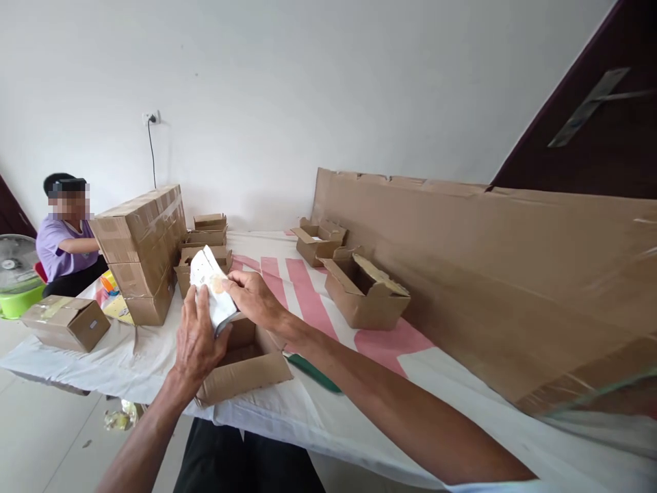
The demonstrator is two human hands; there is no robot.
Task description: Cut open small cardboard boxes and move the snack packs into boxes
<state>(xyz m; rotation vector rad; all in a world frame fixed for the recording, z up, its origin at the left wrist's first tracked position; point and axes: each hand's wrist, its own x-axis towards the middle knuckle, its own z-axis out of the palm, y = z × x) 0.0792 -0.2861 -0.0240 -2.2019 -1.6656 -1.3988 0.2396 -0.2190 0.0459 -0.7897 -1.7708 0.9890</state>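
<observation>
A thin white packet (205, 270), paper-like with a brownish patch, is held up at a tilt between both hands. My left hand (195, 339) supports its lower left side, fingers lying against its face and thumb at the bottom edge. On the opposite side, my right hand (254, 294) pinches the packet's right edge with thumb and fingers. Directly below sits an open cardboard box (246, 380), front flap folded outward; my hands and the packet hide part of its inside. A dark green flat object (314, 375) lies beside this box, partly under my right forearm.
Taped cartons (136, 257) are stacked at left, with a closed carton (66, 322) nearer the edge. Open boxes (367, 291) stand on the cloth-covered table (410, 424). A large cardboard sheet (487, 274) walls the right side. Another person (69, 239) sits beyond the stack, near a fan (18, 267).
</observation>
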